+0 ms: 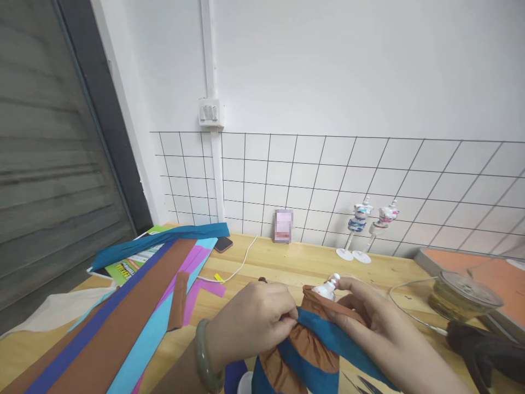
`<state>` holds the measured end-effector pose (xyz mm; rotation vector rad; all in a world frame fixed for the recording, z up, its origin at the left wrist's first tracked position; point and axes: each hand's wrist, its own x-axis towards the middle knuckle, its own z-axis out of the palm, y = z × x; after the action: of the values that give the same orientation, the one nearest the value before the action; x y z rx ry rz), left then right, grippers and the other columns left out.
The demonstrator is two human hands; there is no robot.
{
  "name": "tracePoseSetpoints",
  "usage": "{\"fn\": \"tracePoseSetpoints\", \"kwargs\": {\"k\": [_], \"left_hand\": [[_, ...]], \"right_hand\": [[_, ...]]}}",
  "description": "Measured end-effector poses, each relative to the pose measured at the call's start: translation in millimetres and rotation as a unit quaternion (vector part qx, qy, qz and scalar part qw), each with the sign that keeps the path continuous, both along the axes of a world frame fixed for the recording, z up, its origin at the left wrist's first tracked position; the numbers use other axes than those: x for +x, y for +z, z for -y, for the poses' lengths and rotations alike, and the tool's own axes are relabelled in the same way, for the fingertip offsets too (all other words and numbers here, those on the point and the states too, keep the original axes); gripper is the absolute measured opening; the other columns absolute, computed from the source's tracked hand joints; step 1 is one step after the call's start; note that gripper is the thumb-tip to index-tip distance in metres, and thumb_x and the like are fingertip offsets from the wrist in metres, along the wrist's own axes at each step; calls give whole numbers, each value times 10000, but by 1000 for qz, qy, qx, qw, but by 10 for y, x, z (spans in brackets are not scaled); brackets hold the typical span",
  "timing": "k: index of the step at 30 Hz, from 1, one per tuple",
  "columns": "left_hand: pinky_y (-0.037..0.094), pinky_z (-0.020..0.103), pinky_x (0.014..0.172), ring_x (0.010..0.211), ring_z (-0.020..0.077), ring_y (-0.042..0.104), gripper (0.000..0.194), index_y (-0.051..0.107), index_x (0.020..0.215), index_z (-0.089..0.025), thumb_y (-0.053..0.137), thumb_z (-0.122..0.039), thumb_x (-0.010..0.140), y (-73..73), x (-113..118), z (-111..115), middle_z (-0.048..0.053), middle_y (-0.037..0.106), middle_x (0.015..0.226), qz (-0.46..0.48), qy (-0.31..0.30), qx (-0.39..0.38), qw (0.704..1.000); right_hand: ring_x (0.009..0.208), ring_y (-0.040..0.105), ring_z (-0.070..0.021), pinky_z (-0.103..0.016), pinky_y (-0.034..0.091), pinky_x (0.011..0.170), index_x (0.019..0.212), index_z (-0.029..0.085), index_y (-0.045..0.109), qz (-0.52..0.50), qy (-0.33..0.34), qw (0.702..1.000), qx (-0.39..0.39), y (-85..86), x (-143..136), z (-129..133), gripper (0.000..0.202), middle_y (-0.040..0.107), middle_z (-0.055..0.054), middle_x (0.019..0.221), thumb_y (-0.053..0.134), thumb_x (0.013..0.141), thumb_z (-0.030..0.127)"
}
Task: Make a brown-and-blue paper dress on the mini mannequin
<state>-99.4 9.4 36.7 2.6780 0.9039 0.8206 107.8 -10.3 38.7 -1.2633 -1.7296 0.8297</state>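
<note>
A miniature white dress form (327,288) is tilted between my hands, its knobbed neck pointing up. Gathered brown fabric (315,350) and bands of blue fabric (315,326) wrap around it. My left hand (258,323), wearing a bangle (202,350), pinches the edge of the blue band with thumb and fingertips. On the other side, my right hand (373,328) grips the form near its neck, with the thumb pressed on the brown cloth. The blue band runs under my right hand to the lower right. The fingertips' exact contact is partly hidden.
Brown, purple and light blue fabric strips (135,317) lie left, near a phone (223,244). Two small dress forms on stands (356,224) are at the back. Right are a clear spool (465,295), a black tool (484,345) and a corded cable; scissors (369,385) lie in front.
</note>
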Motion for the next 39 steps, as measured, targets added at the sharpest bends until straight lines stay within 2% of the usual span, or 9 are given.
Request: {"fn": "tracePoseSetpoints", "kwargs": {"k": [9, 12, 16, 19, 26, 29, 32, 36, 39], "left_hand": [[426, 265, 750, 798, 152, 585, 165, 621, 832, -172, 504, -88, 750, 72, -67, 31, 16, 666, 823, 23, -8, -76, 997], [433, 266, 779, 829, 149, 581, 100, 620, 861, -178, 558, -192, 785, 103, -70, 53, 13, 649, 852, 89, 30, -123, 988], [427, 265, 744, 796, 141, 568, 104, 618, 783, -182, 583, -279, 796, 104, 10, 60, -3, 621, 799, 153, 78, -188, 967], [422, 271, 707, 762, 143, 549, 124, 600, 780, -175, 620, -296, 758, 79, 71, 55, -7, 611, 788, 175, 94, -235, 951], [428, 274, 727, 770, 136, 522, 142, 575, 822, -180, 631, -287, 747, 18, 58, 20, -13, 603, 802, 219, 51, -287, 931], [438, 273, 748, 783, 133, 530, 115, 562, 851, -183, 612, -223, 755, 25, 11, 14, -10, 597, 815, 231, 29, -272, 934], [457, 282, 775, 819, 137, 544, 223, 549, 980, -192, 581, -159, 762, 40, -39, 27, 7, 612, 890, 226, 3, -227, 947], [452, 298, 829, 897, 153, 567, 343, 583, 1034, -190, 526, -34, 732, 28, -42, 22, 30, 641, 966, 194, -13, -103, 975], [461, 313, 823, 897, 167, 587, 329, 610, 998, -174, 523, -4, 730, -11, 7, -19, 45, 663, 924, 213, -24, -8, 977]], "right_hand": [[807, 674, -200, -283, 534, 698, 1035, 224, 537, 38, 40, 998, -27, 52, 28, 4, 227, 708, -51, 904, 522, 857, 364], [790, 677, -197, -273, 534, 681, 1019, 232, 555, 34, 28, 999, -7, 44, -10, 28, 227, 712, -40, 863, 519, 852, 381], [712, 670, -200, -282, 535, 635, 1001, 232, 585, 61, -21, 997, 35, 21, -32, 41, 238, 707, -27, 773, 532, 827, 386], [717, 670, -204, -290, 543, 630, 1005, 229, 588, 102, -5, 993, 55, 25, -13, 37, 235, 703, -32, 798, 544, 814, 358], [764, 680, -196, -269, 554, 649, 1094, 248, 541, 119, 38, 992, 21, 23, 24, 54, 266, 706, -30, 856, 507, 851, 353], [808, 680, -195, -267, 557, 686, 1081, 256, 540, 115, 50, 992, 11, 37, 5, 60, 236, 701, -35, 905, 497, 859, 326], [830, 679, -195, -255, 561, 687, 1025, 260, 552, 100, 71, 992, 18, 68, -22, 62, 183, 697, -40, 928, 481, 876, 341], [797, 684, -192, -238, 567, 649, 1036, 268, 546, 104, 68, 992, 32, 70, -16, 61, 186, 701, -27, 862, 498, 871, 337], [805, 681, -184, -232, 566, 662, 1012, 269, 555, 105, 71, 991, 38, 58, -7, 73, 166, 698, -17, 872, 499, 865, 321]]}}
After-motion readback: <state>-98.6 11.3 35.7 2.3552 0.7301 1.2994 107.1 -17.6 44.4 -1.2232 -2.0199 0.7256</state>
